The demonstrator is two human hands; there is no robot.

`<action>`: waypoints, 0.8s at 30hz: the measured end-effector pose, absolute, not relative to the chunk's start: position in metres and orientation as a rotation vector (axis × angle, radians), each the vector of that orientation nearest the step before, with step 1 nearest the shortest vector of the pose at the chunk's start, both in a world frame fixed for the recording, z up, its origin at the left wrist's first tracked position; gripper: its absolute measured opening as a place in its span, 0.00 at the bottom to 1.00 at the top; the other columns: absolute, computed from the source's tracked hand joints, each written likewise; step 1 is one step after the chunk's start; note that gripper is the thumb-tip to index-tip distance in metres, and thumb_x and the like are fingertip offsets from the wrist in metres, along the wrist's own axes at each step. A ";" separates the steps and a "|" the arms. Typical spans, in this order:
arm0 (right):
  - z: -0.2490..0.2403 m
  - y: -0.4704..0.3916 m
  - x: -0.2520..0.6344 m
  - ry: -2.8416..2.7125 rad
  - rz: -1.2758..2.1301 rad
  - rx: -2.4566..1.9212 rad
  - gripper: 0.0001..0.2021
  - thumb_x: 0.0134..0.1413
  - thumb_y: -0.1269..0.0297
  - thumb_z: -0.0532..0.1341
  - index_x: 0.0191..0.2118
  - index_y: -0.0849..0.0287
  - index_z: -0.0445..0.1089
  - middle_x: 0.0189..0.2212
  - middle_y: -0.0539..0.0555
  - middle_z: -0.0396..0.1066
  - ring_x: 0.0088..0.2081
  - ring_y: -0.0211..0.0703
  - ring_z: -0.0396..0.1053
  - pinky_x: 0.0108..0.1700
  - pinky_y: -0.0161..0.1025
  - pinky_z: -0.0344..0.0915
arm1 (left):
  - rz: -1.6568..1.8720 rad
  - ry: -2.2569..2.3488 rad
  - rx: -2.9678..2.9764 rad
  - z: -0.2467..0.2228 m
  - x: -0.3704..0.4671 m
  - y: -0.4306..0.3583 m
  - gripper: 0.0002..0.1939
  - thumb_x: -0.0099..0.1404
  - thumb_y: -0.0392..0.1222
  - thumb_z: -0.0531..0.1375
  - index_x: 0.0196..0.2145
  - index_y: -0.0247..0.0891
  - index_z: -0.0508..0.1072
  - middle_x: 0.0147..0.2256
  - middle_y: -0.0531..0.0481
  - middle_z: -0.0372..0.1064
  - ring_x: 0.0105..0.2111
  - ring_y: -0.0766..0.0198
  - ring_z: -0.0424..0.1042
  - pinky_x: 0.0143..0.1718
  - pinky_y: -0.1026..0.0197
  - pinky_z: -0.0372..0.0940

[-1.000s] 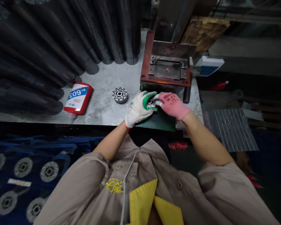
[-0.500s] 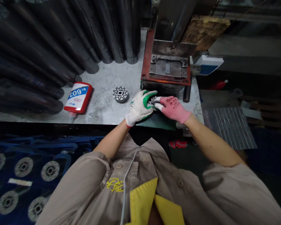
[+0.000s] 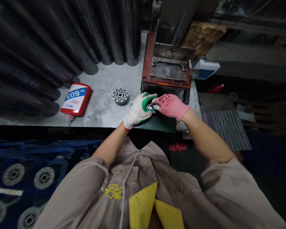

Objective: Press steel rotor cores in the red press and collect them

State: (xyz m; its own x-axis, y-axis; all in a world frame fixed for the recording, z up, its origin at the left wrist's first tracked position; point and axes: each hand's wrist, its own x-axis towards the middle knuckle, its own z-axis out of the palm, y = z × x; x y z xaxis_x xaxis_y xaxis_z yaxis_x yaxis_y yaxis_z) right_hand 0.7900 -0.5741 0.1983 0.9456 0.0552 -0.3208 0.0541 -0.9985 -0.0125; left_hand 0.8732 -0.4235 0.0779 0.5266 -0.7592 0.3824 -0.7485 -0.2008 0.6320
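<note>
My left hand point(image 3: 140, 108), in a white glove with a green palm, is wrapped round a slotted metal rotor core point(image 3: 149, 107), mostly hidden by the fingers. My right hand point(image 3: 169, 105), in a pink glove with pale fingertips, is closed with its fingertips pressed at the core's right side. Whatever those fingertips pinch is too small to tell. A second slotted rotor core point(image 3: 120, 96) stands upright on the bench, left of my left hand, its star-like end facing up.
Just behind my hands stands a red-edged metal press fixture point(image 3: 168, 71). A red glue bottle point(image 3: 76, 99) lies at the left on the metal bench point(image 3: 101, 106). Dark cylindrical stacks point(image 3: 119, 47) fill the back left. Blue crates with round parts point(image 3: 44, 178) are below left.
The whole view has shifted slightly. My right hand has tilted over the held core, covering more of it; my left hand keeps its hold.
</note>
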 end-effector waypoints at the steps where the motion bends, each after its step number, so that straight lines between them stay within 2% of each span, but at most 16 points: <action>1: 0.205 -0.578 0.790 -0.086 0.419 -3.108 0.18 0.73 0.61 0.54 0.56 0.60 0.76 0.53 0.62 0.79 0.56 0.58 0.74 0.56 0.49 0.66 | 0.010 -1.179 1.995 0.077 0.871 -0.426 0.39 0.64 0.62 0.67 0.66 0.39 0.70 0.62 0.40 0.70 0.64 0.44 0.68 0.71 0.43 0.60; 3: 0.216 -0.593 0.794 0.028 0.098 -3.126 0.20 0.74 0.55 0.53 0.60 0.57 0.74 0.55 0.62 0.78 0.56 0.60 0.73 0.55 0.51 0.67 | 0.053 -1.088 2.072 0.075 0.866 -0.430 0.43 0.60 0.66 0.69 0.65 0.39 0.71 0.61 0.38 0.69 0.62 0.42 0.69 0.70 0.40 0.60; 6: 0.217 -0.623 0.811 0.241 -0.309 -3.170 0.30 0.74 0.44 0.50 0.64 0.62 0.70 0.57 0.67 0.72 0.58 0.66 0.69 0.56 0.58 0.66 | 0.052 -1.041 2.119 0.075 0.863 -0.431 0.46 0.58 0.69 0.70 0.66 0.40 0.72 0.60 0.36 0.67 0.62 0.40 0.68 0.69 0.38 0.60; 10: 0.204 -0.642 0.831 0.218 -0.427 -3.219 0.35 0.74 0.38 0.47 0.60 0.65 0.73 0.54 0.68 0.70 0.58 0.68 0.67 0.56 0.62 0.65 | -0.036 -1.142 2.028 0.081 0.867 -0.422 0.41 0.65 0.66 0.66 0.67 0.41 0.70 0.63 0.36 0.66 0.65 0.43 0.65 0.68 0.42 0.62; 13: 0.207 -0.629 0.821 0.273 -0.339 -3.207 0.29 0.75 0.44 0.47 0.58 0.61 0.75 0.51 0.67 0.73 0.55 0.63 0.69 0.53 0.58 0.65 | -0.060 -1.204 1.991 0.085 0.869 -0.419 0.37 0.68 0.64 0.64 0.67 0.43 0.69 0.64 0.39 0.67 0.67 0.45 0.64 0.72 0.42 0.58; 16: 0.208 -0.606 0.795 0.268 -0.148 -3.139 0.22 0.75 0.53 0.49 0.59 0.56 0.75 0.52 0.63 0.76 0.53 0.58 0.72 0.53 0.53 0.66 | -0.029 -1.162 2.038 0.083 0.867 -0.423 0.39 0.66 0.65 0.65 0.67 0.41 0.69 0.64 0.38 0.68 0.67 0.44 0.65 0.72 0.40 0.58; 20: 0.188 -0.573 0.773 0.098 0.245 -3.091 0.19 0.74 0.65 0.50 0.58 0.61 0.75 0.57 0.63 0.75 0.57 0.54 0.72 0.56 0.45 0.65 | -0.015 -1.141 2.083 0.080 0.865 -0.429 0.38 0.64 0.59 0.67 0.66 0.39 0.70 0.63 0.38 0.69 0.67 0.45 0.66 0.73 0.42 0.56; 24: 0.181 -0.540 0.780 0.101 0.555 -3.173 0.19 0.70 0.75 0.49 0.56 0.64 0.75 0.56 0.67 0.75 0.55 0.55 0.74 0.49 0.44 0.67 | -0.070 -1.186 2.052 0.082 0.867 -0.427 0.34 0.67 0.54 0.65 0.67 0.41 0.69 0.65 0.43 0.69 0.69 0.47 0.63 0.75 0.44 0.53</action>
